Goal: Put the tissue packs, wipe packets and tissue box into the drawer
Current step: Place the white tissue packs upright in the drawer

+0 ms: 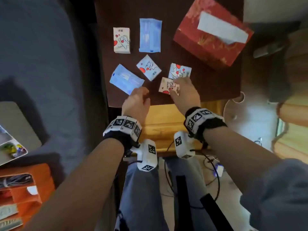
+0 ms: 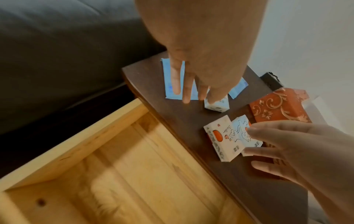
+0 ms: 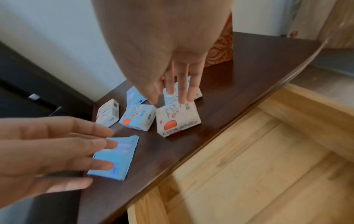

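On the dark tabletop (image 1: 191,90) lie two blue wipe packets, several white cartoon tissue packs and a red tissue box (image 1: 211,30). My left hand (image 1: 140,94) hovers with straight fingers over the near blue wipe packet (image 1: 126,79), also seen in the right wrist view (image 3: 114,157). My right hand (image 1: 181,85) lays straight fingers on the nearest tissue pack (image 1: 166,85), which shows under the fingers (image 3: 178,118). Further packs: a far white pack (image 1: 121,40), a far blue packet (image 1: 150,35), a middle pack (image 1: 148,67). The wooden drawer (image 1: 163,124) stands open below the table edge, with nothing in its visible part.
A grey sofa (image 1: 41,55) borders the table on the left. An orange organiser (image 1: 25,189) and a tray (image 1: 11,147) sit at lower left. Cables (image 1: 213,164) lie on the floor under the drawer. A white wall (image 2: 316,45) is behind the table.
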### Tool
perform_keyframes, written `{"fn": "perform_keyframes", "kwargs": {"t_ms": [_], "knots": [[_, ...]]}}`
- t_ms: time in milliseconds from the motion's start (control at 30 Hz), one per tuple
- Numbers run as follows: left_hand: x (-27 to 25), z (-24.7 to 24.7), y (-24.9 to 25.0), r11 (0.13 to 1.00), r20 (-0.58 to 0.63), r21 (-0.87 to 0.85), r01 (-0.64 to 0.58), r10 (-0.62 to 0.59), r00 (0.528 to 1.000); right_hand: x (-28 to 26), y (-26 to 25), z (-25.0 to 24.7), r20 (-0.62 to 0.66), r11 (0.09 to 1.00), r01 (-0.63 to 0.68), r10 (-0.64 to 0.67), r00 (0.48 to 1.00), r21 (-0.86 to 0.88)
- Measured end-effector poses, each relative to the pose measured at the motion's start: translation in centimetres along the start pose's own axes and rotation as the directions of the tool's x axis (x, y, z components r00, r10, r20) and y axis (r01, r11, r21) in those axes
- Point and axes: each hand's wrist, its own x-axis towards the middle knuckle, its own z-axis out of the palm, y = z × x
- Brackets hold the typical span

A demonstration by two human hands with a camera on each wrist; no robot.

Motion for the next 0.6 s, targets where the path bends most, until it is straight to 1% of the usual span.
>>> {"fn": "perform_keyframes", "kwargs": {"t_ms": [33, 100, 167, 233, 300, 467, 600], "knots": [[1.2, 0.0, -0.1, 0.999, -0.033, -0.033, -0.002, 0.001, 0.999, 0.8, 0.1, 0.1, -0.079, 0.998, -0.043, 0.046, 0.996, 0.037], [3.4, 0.1, -0.3, 0.996, -0.114, -0.087, -0.024, 0.014, 0.993, 2.4, 0.7, 0.4, -0.226, 0.987, -0.126, 0.147, 0.963, 0.103], [5.4, 0.5, -0.5, 0.992, -0.175, -0.104, -0.073, 0.054, 0.983, 3.8, 1.6, 0.7, -0.295, 0.970, -0.173, 0.218, 0.930, 0.172], [6.9, 1.3, -0.8, 0.992, -0.198, -0.087, -0.088, 0.070, 0.978, 5.0, 2.7, 1.2, -0.302, 0.949, -0.221, 0.284, 0.910, 0.226], [8.0, 2.1, -1.1, 0.995, -0.201, -0.077, -0.056, 0.040, 0.979, 5.9, 3.7, 1.7, -0.274, 0.938, -0.235, 0.304, 0.912, 0.256], [9.3, 4.1, -1.0, 0.989, -0.185, -0.145, 0.026, -0.053, 0.981, 6.8, 5.5, 2.5, -0.255, 0.912, -0.196, 0.298, 0.920, 0.360], [9.5, 5.2, -0.8, 0.984, -0.252, -0.176, -0.003, -0.042, 0.967, 7.2, 5.6, 2.8, -0.249, 0.902, -0.168, 0.282, 0.927, 0.397]]}}
